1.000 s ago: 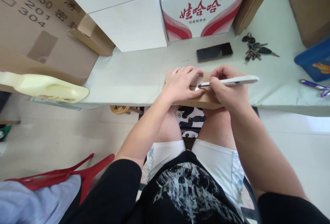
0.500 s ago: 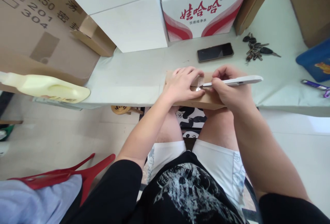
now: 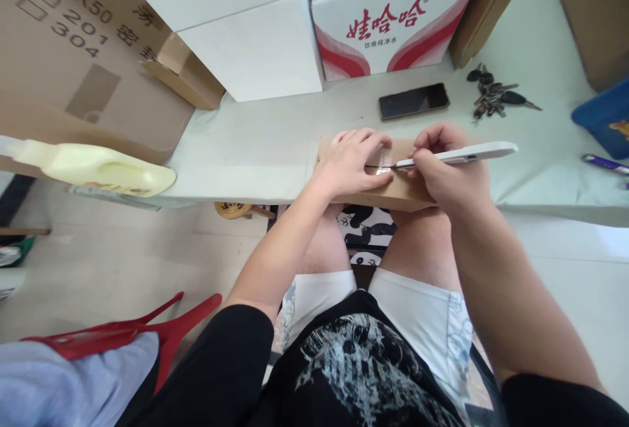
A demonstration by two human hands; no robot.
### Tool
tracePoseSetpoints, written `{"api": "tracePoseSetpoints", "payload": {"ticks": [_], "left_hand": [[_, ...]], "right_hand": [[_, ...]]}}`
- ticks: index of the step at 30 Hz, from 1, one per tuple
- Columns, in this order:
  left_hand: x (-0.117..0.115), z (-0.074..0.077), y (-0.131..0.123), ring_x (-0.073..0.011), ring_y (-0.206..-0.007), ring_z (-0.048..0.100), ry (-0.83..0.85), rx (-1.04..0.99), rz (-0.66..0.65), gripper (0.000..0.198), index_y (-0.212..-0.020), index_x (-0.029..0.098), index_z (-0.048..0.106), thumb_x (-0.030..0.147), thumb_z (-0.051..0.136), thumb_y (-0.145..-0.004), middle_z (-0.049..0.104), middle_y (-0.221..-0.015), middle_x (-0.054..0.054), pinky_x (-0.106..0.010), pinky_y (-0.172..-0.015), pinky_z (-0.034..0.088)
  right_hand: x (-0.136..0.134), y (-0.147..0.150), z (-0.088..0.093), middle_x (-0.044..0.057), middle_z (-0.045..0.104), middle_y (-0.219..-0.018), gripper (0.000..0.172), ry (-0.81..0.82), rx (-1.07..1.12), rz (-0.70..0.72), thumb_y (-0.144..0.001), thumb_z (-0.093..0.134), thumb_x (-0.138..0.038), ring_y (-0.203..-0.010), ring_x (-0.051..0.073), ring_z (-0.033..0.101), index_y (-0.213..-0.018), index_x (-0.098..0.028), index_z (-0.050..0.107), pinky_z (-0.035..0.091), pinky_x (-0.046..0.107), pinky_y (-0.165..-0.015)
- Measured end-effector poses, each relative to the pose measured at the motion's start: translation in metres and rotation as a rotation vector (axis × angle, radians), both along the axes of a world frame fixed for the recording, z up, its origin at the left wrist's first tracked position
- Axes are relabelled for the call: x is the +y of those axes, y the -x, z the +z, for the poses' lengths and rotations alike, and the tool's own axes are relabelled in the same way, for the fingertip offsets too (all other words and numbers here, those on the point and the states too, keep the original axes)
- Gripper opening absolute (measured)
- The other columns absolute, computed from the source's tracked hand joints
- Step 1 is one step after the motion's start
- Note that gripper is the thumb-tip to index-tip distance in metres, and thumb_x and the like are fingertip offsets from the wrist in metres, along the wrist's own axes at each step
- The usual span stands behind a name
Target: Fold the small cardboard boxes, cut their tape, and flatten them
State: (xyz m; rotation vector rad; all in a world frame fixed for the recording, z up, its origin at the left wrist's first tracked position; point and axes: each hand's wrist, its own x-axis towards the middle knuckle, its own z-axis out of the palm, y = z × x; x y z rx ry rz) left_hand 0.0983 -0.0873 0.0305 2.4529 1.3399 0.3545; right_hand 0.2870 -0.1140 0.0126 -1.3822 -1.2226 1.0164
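Observation:
A small brown cardboard box lies at the near edge of the table, above my knees. My left hand rests on its top with fingers and thumb apart, pressing on the left part. Between that thumb and forefinger shows a strip of clear, shiny tape over a dark seam. My right hand is closed round a white utility knife. The knife is tilted, its handle sticking out to the right, and its blade meets the seam at the tape. The blade's very tip is hard to make out.
Behind the box lie a black phone and a bunch of keys. White cartons stand at the back. A pale yellow bottle lies at the left edge; a blue container and purple pen are at the right.
My right hand and the knife have moved slightly to the right along the seam. My left hand stays on the box. The whole view has shifted a little.

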Motion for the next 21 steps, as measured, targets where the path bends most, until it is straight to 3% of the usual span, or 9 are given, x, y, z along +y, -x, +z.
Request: {"api": "tracePoseSetpoints", "payload": {"ticks": [5, 7, 9, 11, 13, 14, 16, 19, 21], "left_hand": [[0.001, 0.001, 0.001, -0.0258, -0.132, 0.059, 0.012, 0.015, 0.016, 0.046, -0.129, 0.026, 0.063, 0.044, 0.068, -0.087, 0.066, -0.137, -0.004, -0.041, -0.120, 0.034], [0.001, 0.001, 0.002, -0.0255, -0.133, 0.059, 0.020, 0.019, 0.015, 0.047, -0.130, 0.026, 0.062, 0.044, 0.069, -0.086, 0.066, -0.138, -0.004, -0.041, -0.122, 0.033], [0.002, 0.001, 0.002, -0.0253, -0.133, 0.059, 0.021, 0.016, 0.011, 0.048, -0.129, 0.026, 0.062, 0.044, 0.069, -0.086, 0.065, -0.139, -0.004, -0.041, -0.123, 0.032], [0.003, 0.000, 0.003, -0.0252, -0.133, 0.059, 0.018, 0.007, 0.011, 0.047, -0.128, 0.026, 0.063, 0.044, 0.069, -0.085, 0.065, -0.139, -0.004, -0.042, -0.123, 0.032], [0.003, 0.000, 0.003, -0.0252, -0.132, 0.059, 0.020, 0.002, 0.013, 0.046, -0.128, 0.026, 0.063, 0.044, 0.069, -0.085, 0.065, -0.138, -0.004, -0.042, -0.123, 0.032], [0.003, 0.000, 0.002, -0.0253, -0.132, 0.060, 0.023, 0.002, 0.015, 0.046, -0.127, 0.027, 0.063, 0.044, 0.069, -0.085, 0.066, -0.138, -0.004, -0.043, -0.123, 0.033], [0.003, 0.000, 0.002, -0.0258, -0.132, 0.060, 0.031, 0.004, 0.020, 0.046, -0.127, 0.027, 0.062, 0.043, 0.069, -0.085, 0.066, -0.138, -0.004, -0.044, -0.123, 0.034], [0.002, 0.002, 0.002, -0.0260, -0.132, 0.059, 0.038, 0.011, 0.023, 0.046, -0.127, 0.027, 0.063, 0.043, 0.070, -0.085, 0.066, -0.138, -0.004, -0.044, -0.122, 0.034], [0.001, 0.004, 0.002, -0.0259, -0.132, 0.059, 0.041, 0.019, 0.026, 0.046, -0.128, 0.027, 0.062, 0.042, 0.070, -0.085, 0.065, -0.138, -0.005, -0.044, -0.123, 0.033]], "right_hand": [[0.001, -0.008, 0.012, -0.002, 0.058, -0.066, 0.015, -0.038, 0.378, 0.018, -0.058, 0.062, -0.019, -0.056, 0.014, 0.054, -0.071, -0.025, 0.057, 0.033, 0.027, -0.045], [0.004, -0.024, 0.012, 0.000, 0.056, -0.064, 0.017, -0.097, 0.574, -0.046, -0.051, 0.055, -0.020, -0.064, 0.017, 0.060, -0.068, -0.025, 0.058, 0.037, 0.027, -0.048], [0.011, -0.046, 0.002, 0.000, 0.054, -0.061, 0.021, -0.201, 0.605, -0.211, -0.048, 0.052, -0.019, -0.066, 0.018, 0.063, -0.068, -0.025, 0.058, 0.048, 0.032, -0.059], [0.020, -0.073, -0.017, -0.002, 0.049, -0.057, 0.022, -0.247, 0.424, -0.402, -0.050, 0.054, -0.015, -0.061, 0.019, 0.060, -0.069, -0.027, 0.052, 0.055, 0.041, -0.071], [0.029, -0.096, -0.040, -0.002, 0.050, -0.060, 0.016, -0.086, -0.011, -0.472, -0.067, 0.060, -0.020, -0.062, 0.024, 0.058, -0.076, -0.030, 0.051, 0.051, 0.045, -0.068], [0.034, -0.105, -0.052, -0.001, 0.050, -0.061, 0.013, 0.027, -0.254, -0.403, -0.072, 0.062, -0.023, -0.064, 0.025, 0.058, -0.076, -0.030, 0.052, 0.049, 0.046, -0.069], [0.042, -0.116, -0.069, 0.000, 0.045, -0.060, 0.021, 0.133, -0.461, -0.299, -0.072, 0.071, -0.018, -0.069, 0.026, 0.056, -0.069, -0.030, 0.054, 0.045, 0.047, -0.074], [0.053, -0.114, -0.082, -0.003, 0.034, -0.058, 0.035, 0.163, -0.570, -0.188, -0.066, 0.071, -0.002, -0.066, 0.021, 0.045, -0.063, -0.029, 0.049, 0.039, 0.044, -0.079], [0.057, -0.108, -0.083, -0.004, 0.034, -0.061, 0.033, 0.145, -0.583, -0.138, -0.065, 0.069, 0.001, -0.065, 0.018, 0.039, -0.066, -0.028, 0.053, 0.038, 0.043, -0.081]]}}
